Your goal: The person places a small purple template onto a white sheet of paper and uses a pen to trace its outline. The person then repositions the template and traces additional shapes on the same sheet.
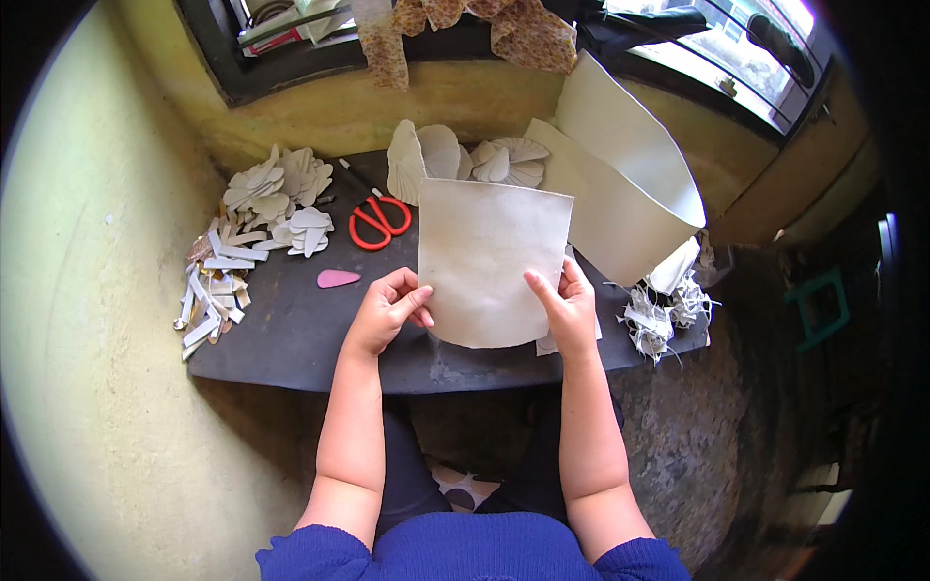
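A stiff off-white sheet [496, 261], roughly square with a curved lower edge, is held up over the front of a dark table. My left hand [392, 308] pinches its left edge near the lower corner. On the opposite edge, my right hand [564, 302] grips it, thumb on the face and fingers behind. Red-handled scissors [381, 221] lie on the table beyond my left hand. Nearer that hand is a small pink teardrop-shaped piece [338, 279]. Part of a pale piece [548, 344] shows beneath the sheet, mostly hidden.
A large curled off-white sheet [630, 184] stands at the back right. Piles of cut oval pieces [281, 189] and strips [213, 286] cover the table's left side. Fanned pieces [509, 162] sit at the back. Shredded scraps [659, 315] lie by the right edge. A wall [107, 290] closes the left.
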A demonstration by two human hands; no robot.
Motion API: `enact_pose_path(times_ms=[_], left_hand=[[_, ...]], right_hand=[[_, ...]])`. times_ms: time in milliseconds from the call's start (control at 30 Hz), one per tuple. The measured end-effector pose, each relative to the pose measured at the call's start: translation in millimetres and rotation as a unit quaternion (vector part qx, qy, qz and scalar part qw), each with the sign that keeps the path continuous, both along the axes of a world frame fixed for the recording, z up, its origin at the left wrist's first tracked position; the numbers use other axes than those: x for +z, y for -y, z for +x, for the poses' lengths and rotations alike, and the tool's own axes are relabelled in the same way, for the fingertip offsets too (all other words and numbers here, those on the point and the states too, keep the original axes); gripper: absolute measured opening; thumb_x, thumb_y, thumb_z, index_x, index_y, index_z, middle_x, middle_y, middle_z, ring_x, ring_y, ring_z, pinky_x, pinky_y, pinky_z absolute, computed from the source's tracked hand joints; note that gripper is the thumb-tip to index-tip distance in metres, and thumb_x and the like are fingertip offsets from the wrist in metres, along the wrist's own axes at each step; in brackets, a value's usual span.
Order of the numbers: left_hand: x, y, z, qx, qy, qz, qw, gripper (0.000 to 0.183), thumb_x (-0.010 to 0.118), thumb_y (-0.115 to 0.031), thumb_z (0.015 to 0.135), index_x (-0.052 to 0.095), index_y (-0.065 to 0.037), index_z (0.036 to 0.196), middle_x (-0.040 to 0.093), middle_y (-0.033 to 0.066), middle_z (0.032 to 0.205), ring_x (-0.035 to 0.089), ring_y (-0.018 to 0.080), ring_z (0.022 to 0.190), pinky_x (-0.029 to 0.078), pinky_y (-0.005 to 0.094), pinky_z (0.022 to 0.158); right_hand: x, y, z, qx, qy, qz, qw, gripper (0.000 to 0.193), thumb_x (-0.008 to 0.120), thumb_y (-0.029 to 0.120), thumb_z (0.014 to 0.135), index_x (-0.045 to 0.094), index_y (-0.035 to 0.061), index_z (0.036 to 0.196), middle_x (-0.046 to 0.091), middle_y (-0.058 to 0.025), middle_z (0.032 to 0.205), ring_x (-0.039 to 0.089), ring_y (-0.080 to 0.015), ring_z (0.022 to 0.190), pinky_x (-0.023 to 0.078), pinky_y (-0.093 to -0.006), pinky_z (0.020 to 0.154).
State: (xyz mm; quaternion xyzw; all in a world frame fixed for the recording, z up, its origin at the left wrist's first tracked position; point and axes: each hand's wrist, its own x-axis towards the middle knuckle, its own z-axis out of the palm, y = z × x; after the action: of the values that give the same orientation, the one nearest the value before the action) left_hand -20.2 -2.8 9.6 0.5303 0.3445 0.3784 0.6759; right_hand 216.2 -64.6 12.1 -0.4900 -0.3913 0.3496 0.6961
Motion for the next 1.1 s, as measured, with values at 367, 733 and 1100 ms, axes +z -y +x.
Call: enact_pose_path(times_ms=[367,733,1100], left_hand=[[-4,-1,-6,-0.015,-0.019,-0.012,1.0,0.013,0.066,-0.015,0.093,0.06,-0.004,0.088,0.064,0.002,0.073,0.063,0.0097,0.058,0.05,0.0227,0.055],[1,0,-7,-0.077,-0.036,-0.024,0.996,0.014,0.068,-0.014,0.091,0.06,-0.003,0.087,0.063,0.0023,0.072,0.06,0.0088,0.056,0.05,0.0228,0.055],[1,0,-10,-0.098,-0.059,-0.016,0.993,0.014,0.068,-0.016,0.09,0.06,-0.004,0.086,0.061,-0.0005,0.07,0.054,0.0062,0.051,0.043,0.021,0.05]], right_hand=[[2,4,11,0.049,-0.021,-0.024,0.998,0.034,0.061,0.017,0.098,0.055,-0.0049,0.123,0.068,-0.0089,0.105,0.062,-0.0081,0.094,0.048,-0.0213,0.081],[0,1,10,-0.018,-0.009,-0.007,1.0,0.041,0.07,0.007,0.089,0.048,-0.001,0.122,0.067,-0.0115,0.1,0.063,-0.0112,0.094,0.05,-0.0255,0.077],[2,1,16,0.004,0.018,0.004,1.0,0.044,0.074,0.007,0.085,0.049,0.0006,0.121,0.065,-0.0084,0.107,0.064,-0.0166,0.096,0.051,-0.0285,0.085]])
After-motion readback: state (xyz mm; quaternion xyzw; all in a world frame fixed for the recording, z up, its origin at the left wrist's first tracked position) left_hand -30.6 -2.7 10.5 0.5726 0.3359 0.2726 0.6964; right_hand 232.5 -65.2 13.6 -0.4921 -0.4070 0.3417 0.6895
